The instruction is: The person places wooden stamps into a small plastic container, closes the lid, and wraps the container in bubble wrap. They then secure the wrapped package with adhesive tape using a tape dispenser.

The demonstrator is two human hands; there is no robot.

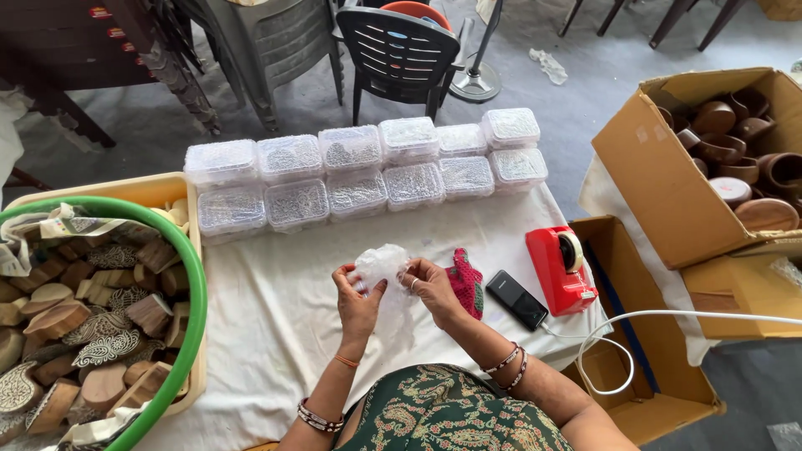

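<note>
Wearer: a green patterned garment fills the bottom edge; bangles ring both wrists.
Left hand (pixel 357 299): fingers curled and closed on the left edge of a clear plastic wrap (pixel 383 269), thumb pressed against it.
Right hand (pixel 432 288): fingers pinched on the right edge of the same wrap; a ring shows on one finger.
Clear plastic wrap: crumpled, translucent, raised between both hands above the white cloth (pixel 276 309), near the middle of the table; whether anything lies inside it cannot be told.
White cloth: covers the table from the near edge to the boxes at the far edge.
Knitted piece (pixel 466 284): red and green, lying on the cloth just beside the right hand.
Phone (pixel 517 300): black, flat on the cloth right of the knitted piece, a white cable (pixel 635 316) running off to the right.
Tape dispenser (pixel 560 269): red, near the right edge of the table, just beyond the phone.
Tub (pixel 188 284): green-rimmed, at the left, heaped with carved wooden blocks (pixel 100 334).
Lidded boxes (pixel 368 171): clear plastic, in two rows along the far edge of the table.
Cardboard box (pixel 668 184): open, at the right on the floor, holding brown wooden bowls (pixel 743 142).
Chair (pixel 398 54): dark plastic, beyond the table.
</note>
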